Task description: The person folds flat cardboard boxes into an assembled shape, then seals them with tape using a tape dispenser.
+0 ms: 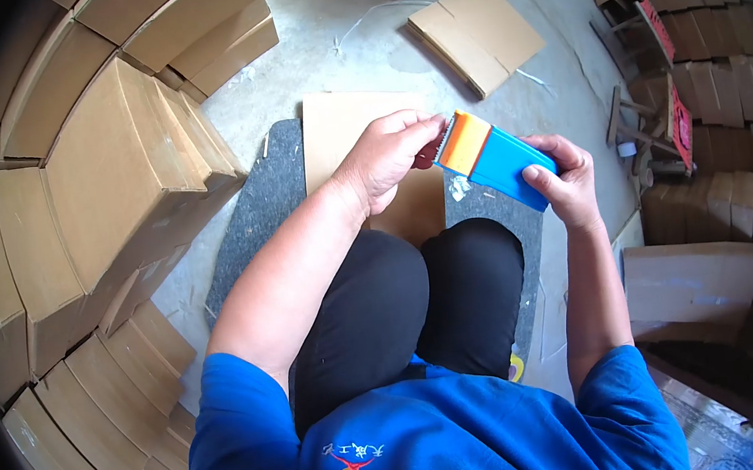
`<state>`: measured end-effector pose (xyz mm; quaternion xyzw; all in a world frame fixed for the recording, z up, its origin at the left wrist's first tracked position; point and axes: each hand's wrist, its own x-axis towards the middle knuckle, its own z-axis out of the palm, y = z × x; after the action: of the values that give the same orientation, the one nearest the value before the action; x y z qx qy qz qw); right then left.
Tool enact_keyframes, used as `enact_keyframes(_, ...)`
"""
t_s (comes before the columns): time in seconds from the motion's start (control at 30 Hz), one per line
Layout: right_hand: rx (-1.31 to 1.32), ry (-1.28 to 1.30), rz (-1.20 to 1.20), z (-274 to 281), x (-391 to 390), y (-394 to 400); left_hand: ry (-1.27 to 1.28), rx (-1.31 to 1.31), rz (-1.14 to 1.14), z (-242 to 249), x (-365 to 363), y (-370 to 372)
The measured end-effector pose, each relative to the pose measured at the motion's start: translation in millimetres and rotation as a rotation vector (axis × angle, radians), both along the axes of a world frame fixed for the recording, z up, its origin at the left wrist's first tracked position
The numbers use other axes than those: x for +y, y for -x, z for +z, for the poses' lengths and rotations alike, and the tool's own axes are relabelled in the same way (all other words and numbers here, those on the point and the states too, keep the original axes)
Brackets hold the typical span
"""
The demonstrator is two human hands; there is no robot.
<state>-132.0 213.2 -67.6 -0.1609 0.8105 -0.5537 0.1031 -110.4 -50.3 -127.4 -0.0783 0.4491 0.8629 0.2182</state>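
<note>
A blue and orange tape dispenser [500, 161] with a toothed edge is held up above the knees. My right hand [567, 178] is wrapped round its blue end, thumb on top. At the toothed orange end, my left hand [397, 151] has its thumb and fingertips pinched together; what lies between them is too small to make out. Below both hands a flat brown cardboard piece [328, 138] lies on a dark grey mat [248, 208], partly hidden by my left arm and the knees.
Stacked cardboard boxes [97, 146] rise on the left. A flattened carton bundle [479, 37] lies on the floor ahead, with more cardboard behind it. On the right stand red-topped stools [682, 128] and further cardboard stacks [723, 140].
</note>
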Motion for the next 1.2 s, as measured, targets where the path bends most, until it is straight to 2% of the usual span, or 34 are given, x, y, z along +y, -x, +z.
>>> enact_keyframes(0.13,-0.078,-0.032,0.043,-2.6,-12.9,3.6,0.097,-0.055,0.127,-9.6,-3.9,-6.7)
enact_keyframes(0.2,-0.138,-0.191,0.112,-2.0,-21.6,7.9,0.148,-0.078,0.121,-21.6,-14.5,-14.1)
enact_keyframes(0.27,-0.158,-0.237,0.158,0.6,-25.9,16.1,0.125,-0.173,0.167,-41.6,-24.3,-29.0)
enact_keyframes(0.33,-0.277,-0.400,0.235,1.6,-23.7,26.3,0.105,-0.252,0.244,-68.0,-49.0,-43.2)
enact_keyframes(0.4,-0.268,-0.441,0.248,-2.3,-15.0,35.3,0.111,-0.354,0.336,-92.2,-72.5,-56.5)
enact_keyframes(0.47,-0.266,-0.508,0.254,-7.1,-12.8,39.8,0.063,-0.384,0.306,-109.9,-81.1,-67.1)
enact_keyframes(0.67,-0.312,-0.520,0.253,-24.1,-11.8,46.8,0.012,-0.444,0.299,-129.1,-78.8,-62.1)
enact_keyframes(0.77,-0.319,-0.537,0.252,-36.2,-6.7,51.0,0.087,-0.482,0.296,-146.1,-66.2,-59.3)
enact_keyframes(0.83,-0.330,-0.525,0.249,-43.7,-5.5,52.4,0.085,-0.407,0.342,-162.6,-53.8,-61.1)
enact_keyframes(0.9,-0.342,-0.513,0.248,-51.9,-2.5,54.0,0.146,-0.364,0.315,-168.5,-43.3,-59.0)
enact_keyframes(0.97,-0.361,-0.495,0.247,-59.2,4.0,57.1,0.449,-0.170,0.234,-164.6,-38.6,-54.8)
enact_keyframes(1.07,-0.380,-0.471,0.242,-63.7,6.9,57.1,0.731,0.023,0.222,-182.8,-35.1,-59.6)
enact_keyframes(1.13,-0.389,-0.463,0.240,-63.6,6.7,58.2,0.754,-0.022,0.200,-171.1,-33.5,-55.6)
enact_keyframes(1.2,-0.401,-0.459,0.241,-63.3,7.1,57.3,0.912,-0.052,0.109,-165.5,-32.6,-52.8)
